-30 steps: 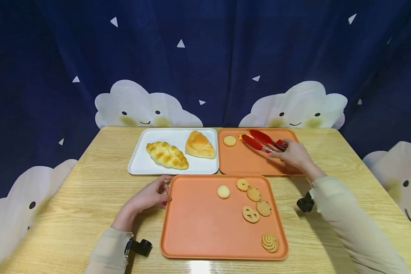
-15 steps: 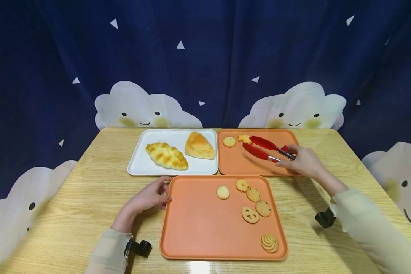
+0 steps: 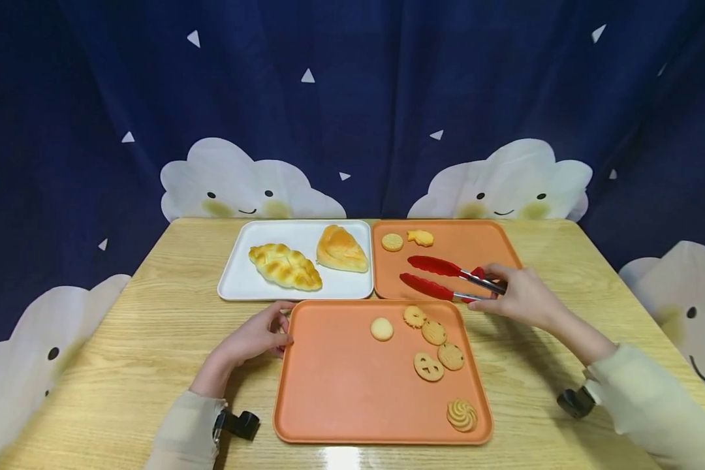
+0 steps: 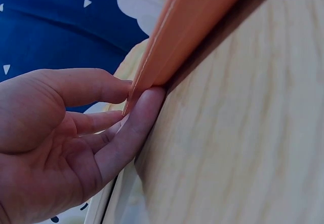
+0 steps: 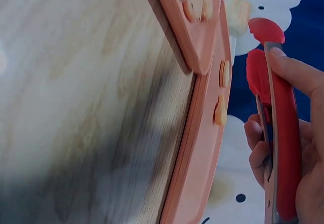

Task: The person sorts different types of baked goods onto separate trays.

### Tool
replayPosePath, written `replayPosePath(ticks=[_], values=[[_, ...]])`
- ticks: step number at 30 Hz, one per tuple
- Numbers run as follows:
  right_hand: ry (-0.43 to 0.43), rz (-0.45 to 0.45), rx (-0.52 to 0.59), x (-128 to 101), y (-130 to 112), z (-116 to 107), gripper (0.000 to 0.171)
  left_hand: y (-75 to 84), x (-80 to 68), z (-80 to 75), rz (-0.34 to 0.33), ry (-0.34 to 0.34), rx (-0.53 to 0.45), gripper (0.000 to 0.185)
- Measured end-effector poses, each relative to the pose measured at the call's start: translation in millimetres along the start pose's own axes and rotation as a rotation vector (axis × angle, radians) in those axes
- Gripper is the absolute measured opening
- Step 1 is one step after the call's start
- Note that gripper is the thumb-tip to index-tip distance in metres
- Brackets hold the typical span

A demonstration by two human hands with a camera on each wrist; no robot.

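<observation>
Tongs (image 3: 446, 279) in my right hand (image 3: 519, 297): fingers clamped on handles, tips apart, empty, pulled back nearer. Fish cookie (image 3: 420, 237) now left beyond tips on far tray (image 3: 493, 245). Drop done. Left hand (image 3: 252, 339): fingers pinch near tray (image 3: 329, 391) edge, unchanged.

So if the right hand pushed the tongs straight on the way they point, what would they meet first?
The right hand holds the tongs pointing left over the far orange tray. Straight on, the tray's left rim comes first, then the white tray. Their height above the tray is unclear; they may clear the rim.
</observation>
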State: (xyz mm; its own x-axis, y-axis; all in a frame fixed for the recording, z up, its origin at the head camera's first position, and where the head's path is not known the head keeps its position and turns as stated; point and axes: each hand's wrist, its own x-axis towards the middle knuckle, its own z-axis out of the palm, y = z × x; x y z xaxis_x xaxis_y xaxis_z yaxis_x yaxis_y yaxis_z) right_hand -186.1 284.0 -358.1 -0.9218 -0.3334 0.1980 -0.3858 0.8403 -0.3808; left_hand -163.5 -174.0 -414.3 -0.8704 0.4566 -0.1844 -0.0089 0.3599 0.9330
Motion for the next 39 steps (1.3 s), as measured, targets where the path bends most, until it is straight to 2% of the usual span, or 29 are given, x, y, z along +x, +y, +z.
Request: replayPosePath(ticks=[6, 15, 23, 32, 39], values=[[-0.043, -0.071, 0.022, -12, -14, 4, 0.054, 0.9, -0.8, 0.1, -0.002, 0.001, 0.004, 0.060], [-0.143, -0.113, 0.052, -21, -30, 15, 0.053, 1.0, -1.4, -0.2, 0.000, 0.002, -0.004, 0.060], [-0.197, -0.116, -0.023, -20, -39, 23, 0.067, 1.2, -2.2, 0.1, -0.005, 0.000, -0.005, 0.061], [-0.206, -0.185, -0.091, -18, -43, 24, 0.067, 1.1, -2.4, 0.3, -0.012, 0.006, -0.006, 0.061], [-0.213, -0.219, -0.081, -18, -42, 22, 0.064, 0.4, -2.3, 0.5, -0.008, 0.008, 0.002, 0.061]])
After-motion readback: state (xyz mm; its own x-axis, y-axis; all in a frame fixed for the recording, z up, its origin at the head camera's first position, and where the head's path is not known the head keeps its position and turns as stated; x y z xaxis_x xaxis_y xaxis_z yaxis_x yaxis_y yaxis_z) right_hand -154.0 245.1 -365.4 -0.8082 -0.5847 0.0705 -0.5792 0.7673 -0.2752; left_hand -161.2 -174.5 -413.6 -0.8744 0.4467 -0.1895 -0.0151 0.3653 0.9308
